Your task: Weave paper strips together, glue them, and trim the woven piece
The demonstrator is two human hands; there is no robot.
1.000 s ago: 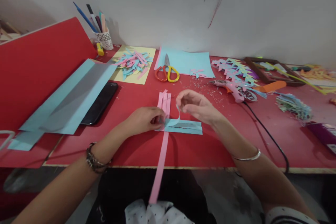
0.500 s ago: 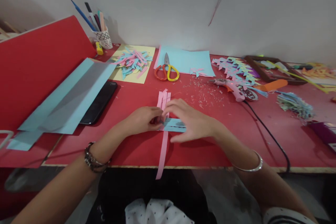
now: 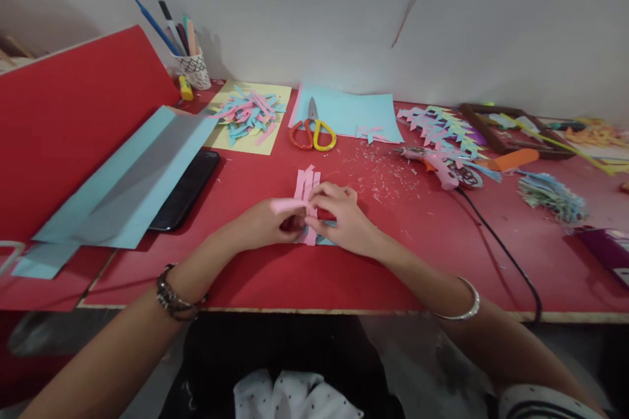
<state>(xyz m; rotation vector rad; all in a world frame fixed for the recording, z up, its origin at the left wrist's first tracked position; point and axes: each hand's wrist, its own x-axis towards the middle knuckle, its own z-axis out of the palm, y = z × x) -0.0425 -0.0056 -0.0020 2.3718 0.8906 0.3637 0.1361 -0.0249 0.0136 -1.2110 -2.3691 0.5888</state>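
At the front centre of the tabletop [image 3: 246, 281], the left hand [image 3: 270, 226] pinches crossed pink-and-blue paper strips [image 3: 311, 234]; the right hand [image 3: 344, 216] clamps a pink strip [image 3: 289, 205] above them. Behind, a patterned cup [image 3: 195, 72] contains pens [image 3: 170, 29].

And it's a crowded red tabletop [image 3: 246, 281] | scissors [image 3: 313, 116] with a blue sheet [image 3: 351, 111] under their blades | yellow sheet [image 3: 255, 145] left of them | phone [image 3: 189, 193] farther left and nearer | paper strips [image 3: 300, 185] straight in front | glue gun [image 3: 437, 162] right, wooden tray [image 3: 491, 134] farther right
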